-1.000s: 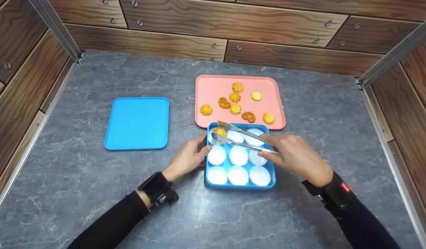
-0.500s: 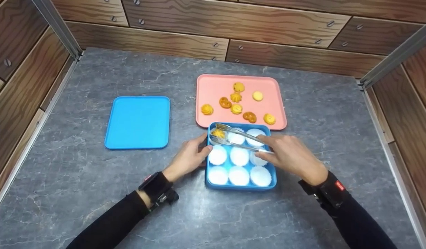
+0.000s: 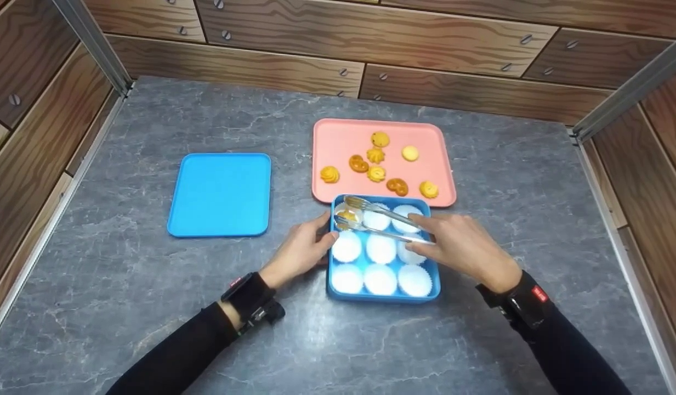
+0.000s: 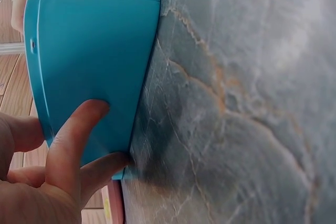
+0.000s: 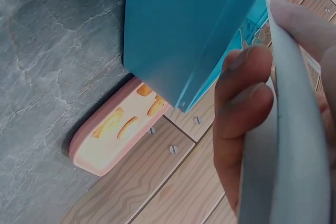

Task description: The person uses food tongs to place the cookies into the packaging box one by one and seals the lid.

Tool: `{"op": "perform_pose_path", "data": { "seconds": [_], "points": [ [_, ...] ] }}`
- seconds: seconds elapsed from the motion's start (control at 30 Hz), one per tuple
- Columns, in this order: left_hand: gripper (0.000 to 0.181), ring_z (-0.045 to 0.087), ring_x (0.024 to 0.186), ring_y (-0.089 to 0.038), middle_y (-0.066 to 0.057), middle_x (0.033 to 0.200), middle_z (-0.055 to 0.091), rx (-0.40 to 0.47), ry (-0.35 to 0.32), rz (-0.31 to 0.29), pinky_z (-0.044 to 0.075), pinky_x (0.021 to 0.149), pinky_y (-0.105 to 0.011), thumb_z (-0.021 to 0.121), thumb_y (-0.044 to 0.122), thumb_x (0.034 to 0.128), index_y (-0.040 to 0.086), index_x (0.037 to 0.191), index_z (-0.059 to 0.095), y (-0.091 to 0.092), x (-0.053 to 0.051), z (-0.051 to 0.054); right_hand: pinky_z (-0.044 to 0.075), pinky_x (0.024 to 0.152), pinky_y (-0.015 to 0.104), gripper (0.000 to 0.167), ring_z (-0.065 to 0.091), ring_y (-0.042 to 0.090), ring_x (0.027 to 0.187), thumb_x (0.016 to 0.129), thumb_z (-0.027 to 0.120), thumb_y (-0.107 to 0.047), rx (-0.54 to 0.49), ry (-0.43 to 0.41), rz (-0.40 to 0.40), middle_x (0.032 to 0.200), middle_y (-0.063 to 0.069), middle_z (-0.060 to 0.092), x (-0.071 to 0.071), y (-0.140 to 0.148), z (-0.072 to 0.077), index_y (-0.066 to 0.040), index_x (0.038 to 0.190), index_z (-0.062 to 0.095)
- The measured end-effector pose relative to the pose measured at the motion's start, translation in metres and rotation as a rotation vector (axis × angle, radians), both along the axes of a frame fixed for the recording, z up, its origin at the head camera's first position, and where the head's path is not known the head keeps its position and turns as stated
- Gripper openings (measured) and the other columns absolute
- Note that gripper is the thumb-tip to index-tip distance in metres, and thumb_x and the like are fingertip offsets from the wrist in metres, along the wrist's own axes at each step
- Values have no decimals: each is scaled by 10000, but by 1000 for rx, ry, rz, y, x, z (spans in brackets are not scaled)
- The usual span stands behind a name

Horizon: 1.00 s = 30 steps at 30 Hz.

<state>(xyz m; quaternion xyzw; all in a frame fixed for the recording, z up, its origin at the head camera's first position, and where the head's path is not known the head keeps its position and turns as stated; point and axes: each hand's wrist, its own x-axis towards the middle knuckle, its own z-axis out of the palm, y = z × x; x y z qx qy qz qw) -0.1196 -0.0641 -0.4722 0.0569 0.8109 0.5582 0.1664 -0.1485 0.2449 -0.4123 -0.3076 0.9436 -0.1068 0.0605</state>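
Observation:
My left hand (image 3: 300, 249) holds the left side of a blue box (image 3: 384, 298), thumb over the rim, fingertips against the outer wall in the left wrist view. Several white paper cups (image 3: 381, 249) line the box in rows. My right hand (image 3: 463, 244) grips metal tongs (image 3: 390, 235) between thumb and fingers, above the box's right part. Their tips reach into the far left cup, one on either side of a golden cookie (image 3: 346, 216). That cookie is partly hidden; whether the tips touch it I cannot tell.
Behind the box, a pink tray (image 3: 425, 131) bears several cookies (image 3: 376, 174) and pretzel-shaped ones (image 3: 397, 186). To the left lies a flat blue square lid (image 3: 220, 195). Wood-patterned panels (image 3: 283, 60) bound the grey marbled table (image 3: 233, 115) at the back and sides.
The tongs' tips and the cookie have come down slightly into the far left cup. The left hand stays on the box; the whole view has shifted a little.

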Motion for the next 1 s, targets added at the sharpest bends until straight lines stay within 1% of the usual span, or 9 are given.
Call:
{"op": "perform_pose_path", "data": {
  "seconds": [0.07,0.23,0.37,0.47,0.57,0.7,0.83,0.97,1.0],
  "points": [
    [625,727,919,-177,-210,1538,489,2,-4,-6,654,725,-283,555,198,1079,-12,1602,286,1,0,0,314,464,222,576,351,62,544,942,764,-433,-5,-15,-9,659,-88,361,1,2,2,-87,1392,666],
    [626,718,824,-212,-217,1540,486,3,-14,-14,656,722,-301,553,199,1083,-2,1608,277,0,-1,0,421,511,242,538,464,78,596,959,747,-420,-76,-24,-31,751,-55,578,2,12,11,-135,1407,661],
    [627,708,816,-201,-215,1551,474,-6,-9,-15,652,717,-294,553,206,1083,-9,1605,281,-1,-1,0,480,504,283,538,512,80,583,972,731,-411,-149,41,-73,740,-46,617,-2,25,20,-150,1434,637],
    [624,709,854,-173,-215,1566,452,-11,-1,-16,650,718,-282,552,208,1083,-19,1601,288,-1,-1,0,500,522,317,553,536,111,588,987,715,-399,-168,98,-116,822,28,700,-8,34,24,-93,1439,622],
    [620,708,825,-187,-221,1557,461,-15,9,-13,651,707,-288,553,205,1082,-21,1598,294,-1,-1,0,465,518,319,566,516,135,586,999,696,-402,-143,107,-172,918,97,721,-19,40,26,-41,1428,618],
    [622,691,752,-204,-230,1540,482,-8,8,-11,652,695,-301,549,207,1084,-19,1600,287,-2,-2,0,358,490,296,619,435,146,551,1008,666,-452,-60,69,-222,780,54,614,-37,44,23,-18,1444,594],
    [618,681,721,-206,-257,1410,592,-14,11,-17,649,680,-300,548,208,1084,-16,1599,292,-3,-1,0,327,497,309,624,427,167,553,992,673,-490,16,63,-202,684,17,520,-53,42,16,-44,1426,616],
    [610,698,804,-179,-256,1425,582,-32,35,-20,642,687,-278,556,207,1081,-23,1590,312,-1,-1,0,329,495,313,578,451,178,561,984,678,-492,83,55,-181,682,12,525,-63,35,11,-81,1388,639],
    [612,704,829,-177,-247,1482,536,-27,35,-21,644,692,-280,556,205,1080,-27,1590,309,-1,-1,0,328,490,312,580,448,179,557,983,678,-493,97,47,-185,677,14,517,-65,34,11,-84,1392,633]
  ]
}}
